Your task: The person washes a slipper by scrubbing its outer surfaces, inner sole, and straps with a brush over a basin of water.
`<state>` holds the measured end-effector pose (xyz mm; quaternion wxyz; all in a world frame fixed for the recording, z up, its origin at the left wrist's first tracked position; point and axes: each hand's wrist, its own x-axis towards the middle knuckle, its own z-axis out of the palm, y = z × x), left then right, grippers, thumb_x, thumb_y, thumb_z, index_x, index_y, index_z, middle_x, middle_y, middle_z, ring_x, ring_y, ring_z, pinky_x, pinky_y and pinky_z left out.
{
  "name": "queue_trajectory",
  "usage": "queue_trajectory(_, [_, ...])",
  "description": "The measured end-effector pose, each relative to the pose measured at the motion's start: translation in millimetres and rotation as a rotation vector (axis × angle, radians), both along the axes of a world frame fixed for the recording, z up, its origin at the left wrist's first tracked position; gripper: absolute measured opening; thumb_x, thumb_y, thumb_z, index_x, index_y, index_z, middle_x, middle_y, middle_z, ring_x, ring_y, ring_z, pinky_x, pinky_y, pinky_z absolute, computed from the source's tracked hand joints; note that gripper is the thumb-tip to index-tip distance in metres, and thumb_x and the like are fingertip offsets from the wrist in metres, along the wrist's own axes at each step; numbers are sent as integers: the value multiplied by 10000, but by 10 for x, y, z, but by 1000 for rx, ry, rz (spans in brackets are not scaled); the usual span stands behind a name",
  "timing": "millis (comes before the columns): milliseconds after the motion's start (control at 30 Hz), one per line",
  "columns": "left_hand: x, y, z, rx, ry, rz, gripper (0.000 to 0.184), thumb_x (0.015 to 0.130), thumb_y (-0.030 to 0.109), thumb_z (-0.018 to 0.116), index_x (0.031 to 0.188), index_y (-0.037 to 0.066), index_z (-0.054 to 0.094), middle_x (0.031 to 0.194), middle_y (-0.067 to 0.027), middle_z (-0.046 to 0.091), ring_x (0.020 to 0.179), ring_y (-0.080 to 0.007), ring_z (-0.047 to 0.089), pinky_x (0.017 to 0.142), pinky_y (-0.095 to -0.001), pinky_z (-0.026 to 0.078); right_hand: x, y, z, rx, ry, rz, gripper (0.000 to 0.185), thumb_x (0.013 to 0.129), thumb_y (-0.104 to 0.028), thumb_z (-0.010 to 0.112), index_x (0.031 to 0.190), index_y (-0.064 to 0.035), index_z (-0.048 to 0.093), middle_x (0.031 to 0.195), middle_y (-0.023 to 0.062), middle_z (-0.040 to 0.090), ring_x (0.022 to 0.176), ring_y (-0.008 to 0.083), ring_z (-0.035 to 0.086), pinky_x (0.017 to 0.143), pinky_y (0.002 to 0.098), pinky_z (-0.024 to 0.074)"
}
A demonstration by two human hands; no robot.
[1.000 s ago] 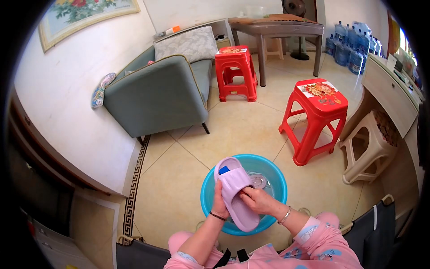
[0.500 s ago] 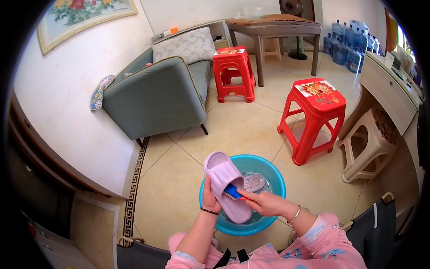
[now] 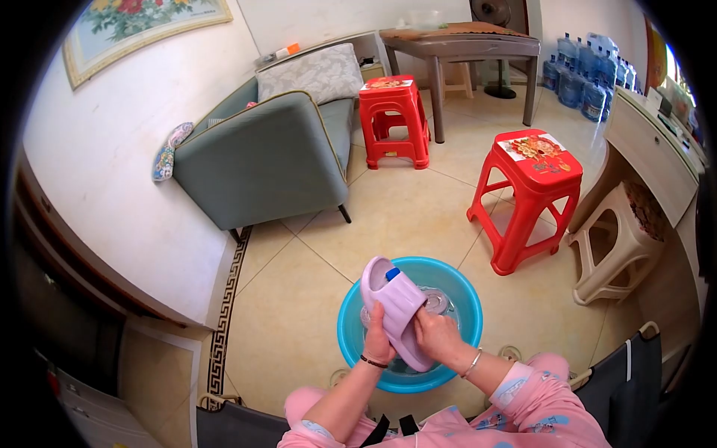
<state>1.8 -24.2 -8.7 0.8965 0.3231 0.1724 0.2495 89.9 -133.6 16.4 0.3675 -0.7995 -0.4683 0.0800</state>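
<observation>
A lilac slide slipper [image 3: 402,299] is held tilted over a blue basin [image 3: 472,328]. My left hand [image 3: 379,336] grips its left side, thumb up along the strap. My right hand [image 3: 439,336] is closed at the strap's rear opening, around the handle of a scrubbing brush. The blue brush head [image 3: 393,274] pokes out at the toe end from beneath the strap; its handle is hidden by the strap and my fingers. Another slipper [image 3: 436,301] lies in the water, partly covered by the held one.
The basin stands on the tiled floor [image 3: 299,291] between my knees. Ahead are two red stools [image 3: 526,198], a grey-green sofa [image 3: 261,164] and a table [image 3: 463,48]. To the right, a beige stool [image 3: 620,239] sits under a desk [image 3: 650,142]. Water bottles [image 3: 571,86] stand far right.
The brush has been pushed deeper under the strap, so its blue head now shows at the toe end. My right hand has moved up against the strap, and the slipper has shifted slightly right.
</observation>
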Motion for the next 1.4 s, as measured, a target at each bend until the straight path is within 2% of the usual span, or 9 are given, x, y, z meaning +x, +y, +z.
queue_trajectory(133, [18, -120, 35, 68, 50, 2, 662, 917, 547, 477, 1350, 50, 422, 1317, -112, 526, 1208, -251, 508, 1059, -403, 367, 16, 60, -89, -4, 71, -44, 194, 874, -94, 483, 996, 14, 589, 739, 257, 630, 670, 460, 608, 619, 533, 504])
queue_trajectory(300, [-14, -70, 33, 40, 105, -26, 654, 925, 553, 450, 1353, 58, 424, 1322, -107, 522, 1211, -243, 505, 1060, -389, 366, 67, 122, -107, 279, 363, 42, 206, 865, -106, 488, 931, 45, 613, 838, 298, 623, 782, 450, 625, 698, 500, 506])
queue_trajectory(733, [-69, 85, -21, -57, 32, -103, 646, 929, 572, 414, 1340, 76, 452, 1290, -99, 549, 1180, -244, 528, 1033, -383, 397, 32, -34, 109, 182, 397, 275, 225, 911, -138, 495, 1059, 10, 578, 921, 258, 637, 862, 415, 633, 736, 420, 512])
queue_trajectory(1033, [-59, 179, 60, -63, -16, -21, 609, 938, 545, 426, 1328, 79, 468, 1272, -90, 565, 1153, -237, 547, 1013, -388, 417, 106, -161, 185, 184, 376, 429, 311, 930, -149, 482, 1219, -39, 508, 846, 283, 619, 775, 449, 621, 678, 475, 501])
queue_trajectory(1100, [-66, 271, 47, -69, -15, 42, 605, 937, 540, 436, 1329, 81, 467, 1272, -88, 565, 1156, -237, 544, 1014, -390, 416, 50, -284, 311, -134, 382, 455, 438, 926, -167, 503, 1360, -150, 451, 831, 266, 626, 742, 419, 633, 683, 439, 507])
queue_trajectory(1133, [-78, 331, 51, -61, -38, 43, 605, 934, 540, 445, 1328, 81, 468, 1273, -88, 564, 1161, -238, 541, 1015, -392, 415, 41, -299, 316, -135, 382, 456, 438, 926, -167, 503, 1360, -150, 451, 831, 266, 626, 742, 419, 633, 683, 439, 507])
queue_trajectory(1200, [-61, 366, 68, -54, -65, 48, 606, 931, 540, 454, 1327, 81, 469, 1275, -89, 563, 1165, -238, 537, 1016, -394, 414, 36, -319, 309, -137, 268, 449, 471, 938, -219, 480, 1397, -163, 393, 726, 279, 606, 675, 445, 616, 629, 503, 497])
queue_trajectory(1333, [-40, 366, 182, -37, -77, 76, 621, 927, 545, 457, 1331, 73, 458, 1285, -94, 555, 1169, -251, 533, 1023, -406, 408, 240, -355, 331, -99, 93, 454, 466, 931, -249, 497, 1382, -168, 414, 697, 266, 606, 640, 425, 619, 582, 509, 489])
queue_trajectory(1400, [-45, 347, 194, -58, -128, 47, 628, 926, 548, 453, 1333, 71, 455, 1285, -95, 555, 1166, -262, 534, 1024, -413, 408, 251, -330, 256, -48, -7, 268, 468, 920, -256, 517, 1371, -166, 428, 661, 241, 607, 602, 408, 617, 540, 501, 484])
